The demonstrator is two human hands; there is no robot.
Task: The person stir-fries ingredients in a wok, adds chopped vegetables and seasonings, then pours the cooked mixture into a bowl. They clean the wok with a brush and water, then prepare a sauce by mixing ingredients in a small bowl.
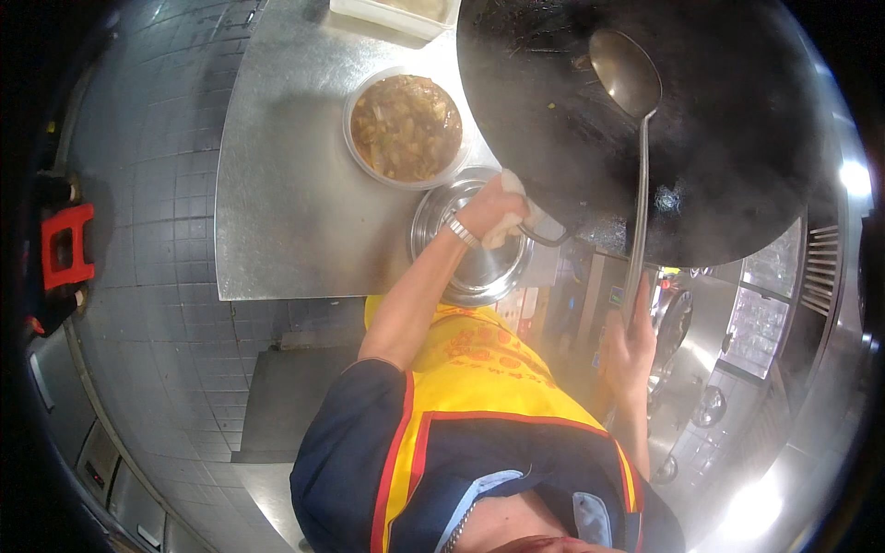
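Observation:
My left hand [492, 207], with a metal-band watch at the wrist, is closed around the wok's loop handle [550, 238] through a folded pale cloth [510, 181]. The large dark wok [719, 159] has a wet-looking surface, with small food bits and steam over it. In my right hand [630, 345] is the long handle of a metal ladle [643, 186]; its bowl is over the wok. Beneath my left wrist are round steel pans or lids [484, 276]. A round plastic tub [349, 142] holds chunky brown stewed food [406, 128].
A steel worktop [290, 207] spreads left of the wok, with a white rectangular container [397, 21] at its far end. A red plastic stool [67, 245] stands on the tiled floor at far left, beside part of another person. Steel shelving [760, 325] lies right.

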